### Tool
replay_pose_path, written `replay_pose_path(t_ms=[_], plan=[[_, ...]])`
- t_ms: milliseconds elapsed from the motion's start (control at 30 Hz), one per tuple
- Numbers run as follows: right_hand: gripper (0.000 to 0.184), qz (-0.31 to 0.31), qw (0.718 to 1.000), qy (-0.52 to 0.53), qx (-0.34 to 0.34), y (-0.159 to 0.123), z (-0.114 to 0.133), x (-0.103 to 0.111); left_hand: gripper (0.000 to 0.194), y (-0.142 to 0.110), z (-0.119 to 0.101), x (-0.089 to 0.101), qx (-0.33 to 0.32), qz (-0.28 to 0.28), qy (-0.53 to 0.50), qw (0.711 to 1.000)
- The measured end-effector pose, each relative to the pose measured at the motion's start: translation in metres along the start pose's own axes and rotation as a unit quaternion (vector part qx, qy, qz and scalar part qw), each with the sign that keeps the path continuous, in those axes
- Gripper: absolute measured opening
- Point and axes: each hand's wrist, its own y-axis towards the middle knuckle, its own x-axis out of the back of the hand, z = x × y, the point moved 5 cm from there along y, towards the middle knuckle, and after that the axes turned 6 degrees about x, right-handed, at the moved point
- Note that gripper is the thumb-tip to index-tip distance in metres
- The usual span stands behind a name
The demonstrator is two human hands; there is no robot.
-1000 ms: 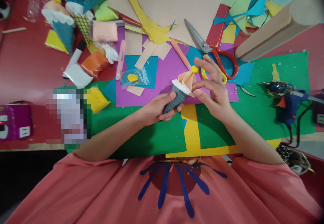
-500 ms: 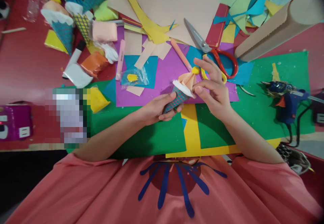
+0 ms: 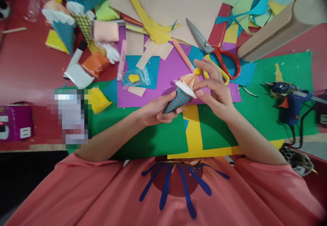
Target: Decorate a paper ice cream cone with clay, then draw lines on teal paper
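Note:
My left hand [image 3: 160,108] is wrapped round a craft ice-cream cone [image 3: 178,99], blue with a reddish criss-cross pattern. The cone leans, its tip down to the left and its top up to the right. It has a white rim [image 3: 186,89], a peach swirl [image 3: 189,79] and a small yellow ball [image 3: 198,71] on top. At the rim's right side, my right hand [image 3: 213,89] pinches the edge between thumb and index finger, its other fingers raised beside the yellow ball. Part of the swirl is behind these fingers.
Scissors [image 3: 205,43] with red and yellow handles lie just beyond my right hand. A glue gun [image 3: 290,105] rests at the right on green sheet [image 3: 263,117]. Several finished cones [image 3: 62,31] and clay packets [image 3: 95,64] are at the left. A beige roll [image 3: 276,31] stands far right.
The cone has turned very slightly in my left hand, and my right fingers have shifted a little along its rim. The things on the table look the same.

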Motion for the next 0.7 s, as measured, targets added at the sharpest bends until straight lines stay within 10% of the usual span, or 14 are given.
replay_pose_path(t_ms=[467, 700], plan=[[0.019, -0.007, 1.0, 0.008, -0.02, -0.003, -0.007, -0.004, 0.047, 0.0, 0.001, 0.001, 0.007, 0.002, 0.012, 1.0], [0.013, -0.024, 0.999, -0.028, -0.001, -0.003, -0.007, -0.001, 0.061, 0.001, -0.003, 0.01, -0.119, -0.118, 0.154, 0.974]])
